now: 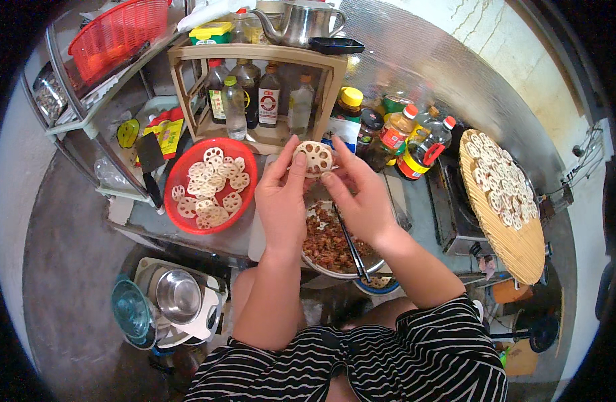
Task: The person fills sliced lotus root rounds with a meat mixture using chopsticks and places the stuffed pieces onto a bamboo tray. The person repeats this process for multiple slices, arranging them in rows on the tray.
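Both hands hold a lotus root slice [315, 157] above a metal bowl of minced filling [328, 241]. My left hand [283, 196] pinches its left side with the thumb on its face. My right hand [360, 196] grips the lower right edge. The fingers hide what lies behind the slice. A pair of dark chopsticks [354, 247] rests in the bowl, tips in the filling and ends over the near rim. Left of my hands, a red plastic basket [170, 201] holds loose lotus root slices [206, 179].
A woven bamboo tray [514, 256] with many lotus root pieces lies tilted over a gas stove [451, 221] at right. Sauce bottles [391, 135] stand behind my right hand. A wooden rack [258, 50] holds bottles and carries a steel kettle [300, 25]. Basins [179, 296] sit low at left.
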`<state>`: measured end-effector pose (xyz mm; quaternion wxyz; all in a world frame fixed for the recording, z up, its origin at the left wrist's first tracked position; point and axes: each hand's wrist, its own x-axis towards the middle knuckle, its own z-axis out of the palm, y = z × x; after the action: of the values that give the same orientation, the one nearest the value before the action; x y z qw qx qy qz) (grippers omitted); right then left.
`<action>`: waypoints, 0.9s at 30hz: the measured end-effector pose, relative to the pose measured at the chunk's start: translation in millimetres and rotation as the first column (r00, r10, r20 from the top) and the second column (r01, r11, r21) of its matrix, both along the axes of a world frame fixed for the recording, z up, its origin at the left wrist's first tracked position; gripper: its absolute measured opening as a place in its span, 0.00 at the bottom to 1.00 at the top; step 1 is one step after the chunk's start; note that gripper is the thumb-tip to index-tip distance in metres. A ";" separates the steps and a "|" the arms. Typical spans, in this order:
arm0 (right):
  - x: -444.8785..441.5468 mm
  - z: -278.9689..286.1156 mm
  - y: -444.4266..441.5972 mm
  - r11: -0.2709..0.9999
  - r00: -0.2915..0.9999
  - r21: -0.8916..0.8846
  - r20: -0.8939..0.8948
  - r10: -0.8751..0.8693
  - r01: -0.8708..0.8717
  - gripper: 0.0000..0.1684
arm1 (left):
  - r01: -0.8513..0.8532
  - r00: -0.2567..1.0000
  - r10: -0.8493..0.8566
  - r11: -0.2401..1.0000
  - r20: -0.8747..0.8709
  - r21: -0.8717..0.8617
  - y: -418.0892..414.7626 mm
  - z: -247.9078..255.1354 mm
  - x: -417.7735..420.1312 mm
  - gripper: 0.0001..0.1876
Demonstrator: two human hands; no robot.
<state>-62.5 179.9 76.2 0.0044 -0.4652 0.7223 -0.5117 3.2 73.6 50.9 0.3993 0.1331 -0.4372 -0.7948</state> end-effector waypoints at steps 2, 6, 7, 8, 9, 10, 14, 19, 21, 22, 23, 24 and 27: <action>-11.5 -4.3 3.7 0.992 0.890 -0.123 0.447 0.090 -0.038 0.26 | 0.011 0.999 -0.010 0.999 0.030 -0.039 6.4 4.0 -1.4 0.18; -17.1 1.2 12.4 0.993 0.867 -0.109 0.488 0.096 -0.049 0.20 | -0.028 0.998 0.041 0.972 0.051 -0.232 7.9 -1.0 -7.2 0.17; -16.5 1.1 13.0 0.990 0.856 -0.129 0.506 0.107 -0.048 0.20 | -0.040 0.997 0.054 0.964 0.047 -0.264 8.4 -1.4 -7.2 0.17; -15.8 1.0 13.7 0.988 0.844 -0.150 0.523 0.118 -0.046 0.20 | -0.052 0.997 0.067 0.954 0.042 -0.295 8.6 -2.1 -7.3 0.17; -15.9 0.9 16.1 0.985 0.833 -0.169 0.538 0.124 -0.038 0.20 | -0.029 0.998 0.043 0.950 0.040 -0.312 8.8 -4.1 -9.1 0.17; -16.4 1.5 18.7 0.985 0.824 -0.166 0.552 0.129 -0.043 0.19 | -0.005 0.999 0.019 0.945 0.040 -0.328 8.0 -6.6 -10.8 0.17; -26.2 1.6 40.0 0.969 0.730 -0.245 0.661 0.174 -0.008 0.18 | 0.161 0.986 -0.149 0.964 0.069 -0.213 17.5 0.5 -14.0 0.17; -45.1 15.0 111.8 0.913 0.612 -0.349 0.775 0.155 0.211 0.16 | 0.095 0.987 -0.079 0.989 0.140 -0.114 20.3 5.9 -18.6 0.22; -57.5 25.0 160.8 0.897 0.636 -0.327 0.769 0.069 0.297 0.16 | 0.062 0.992 -0.045 0.987 0.118 -0.145 17.2 -4.9 -25.1 0.22; -60.0 34.3 186.8 0.870 0.661 -0.341 0.750 0.024 0.356 0.15 | 0.021 0.993 -0.004 0.988 0.114 -0.151 16.6 -2.6 -24.2 0.21; -62.7 42.3 216.6 0.839 0.682 -0.357 0.731 -0.022 0.410 0.14 | 0.024 0.993 -0.007 0.989 0.115 -0.146 16.1 -0.3 -21.6 0.20; -69.9 48.9 250.8 0.797 0.692 -0.335 0.708 -0.138 0.503 0.13 | 0.019 0.993 -0.005 0.993 0.121 -0.118 15.4 -1.1 -21.5 0.20; -75.4 82.0 356.1 0.635 0.624 -0.251 0.623 -0.472 0.730 0.10 | 0.066 0.990 -0.050 0.990 0.132 -0.123 26.4 -5.9 -30.1 0.19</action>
<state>-137.8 536.1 158.2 -0.1020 -0.0206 0.6585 -0.7454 -26.8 100.0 45.0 0.3547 0.1454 -0.5153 -0.7665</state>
